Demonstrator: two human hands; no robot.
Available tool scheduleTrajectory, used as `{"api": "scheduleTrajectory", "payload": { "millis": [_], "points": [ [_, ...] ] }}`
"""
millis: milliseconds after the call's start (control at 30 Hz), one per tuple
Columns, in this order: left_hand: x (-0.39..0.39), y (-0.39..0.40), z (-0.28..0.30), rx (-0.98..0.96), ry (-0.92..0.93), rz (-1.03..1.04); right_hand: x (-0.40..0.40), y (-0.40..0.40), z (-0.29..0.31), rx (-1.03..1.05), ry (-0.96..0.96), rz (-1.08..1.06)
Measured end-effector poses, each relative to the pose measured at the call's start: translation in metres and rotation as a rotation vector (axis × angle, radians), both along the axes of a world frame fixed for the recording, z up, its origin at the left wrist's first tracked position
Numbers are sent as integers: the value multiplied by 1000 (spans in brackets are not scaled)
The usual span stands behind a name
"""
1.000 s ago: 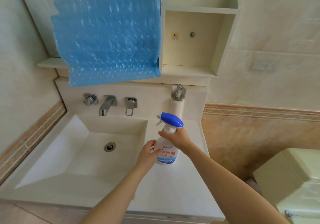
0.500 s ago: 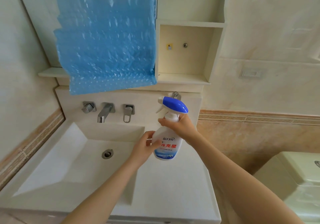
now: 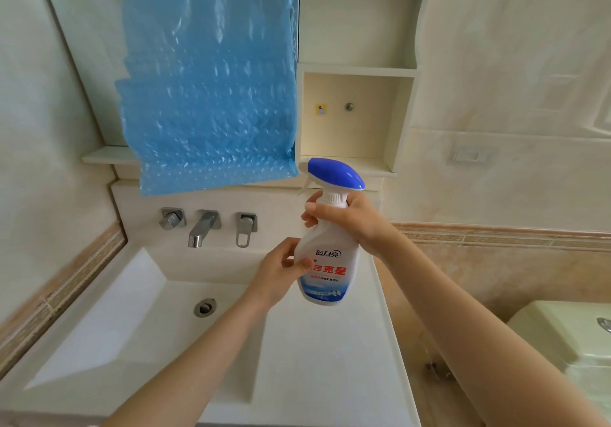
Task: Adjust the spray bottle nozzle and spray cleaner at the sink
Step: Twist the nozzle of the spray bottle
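Beside faucet [image 3: 202, 228], spray bottle [image 3: 325, 261], blue sheet [image 3: 208, 79]

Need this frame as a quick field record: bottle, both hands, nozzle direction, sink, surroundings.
bottle: white spray bottle with blue trigger head, held in the air above the counter, roughly upright
right hand: right hand wrapped around the bottle neck, under the trigger head
left hand: left hand gripping the lower body of the bottle at the label
nozzle: points left, toward the blue plastic sheet
sink: basin looks dry; no water visible from the faucet
right of counter: toilet tank
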State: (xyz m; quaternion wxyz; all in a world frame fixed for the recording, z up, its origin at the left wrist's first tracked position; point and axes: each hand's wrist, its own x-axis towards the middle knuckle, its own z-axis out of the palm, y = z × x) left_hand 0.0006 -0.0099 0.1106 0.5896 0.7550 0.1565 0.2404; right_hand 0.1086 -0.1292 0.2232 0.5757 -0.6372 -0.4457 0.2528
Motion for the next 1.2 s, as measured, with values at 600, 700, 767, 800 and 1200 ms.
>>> {"api": "scheduleTrajectory", "payload": {
  "millis": [600, 700, 767, 800, 1200],
  "points": [
    [-6, -5, 21, 51, 144, -97, -5, -1, 2, -70, -177, -151],
    [-7, 4, 38, 152, 247, -140, -4, -3, 0, -40, -154, -155],
    [-8, 11, 51, 210, 180, -38, -3, -5, 1, -35, -151, -159],
    [-8, 13, 60, 231, 116, 26, -3, -5, 2, -39, -148, -160],
    [2, 7, 147, 531, -158, 126, -7, -12, 14, -8, -152, -103]
  ]
}}
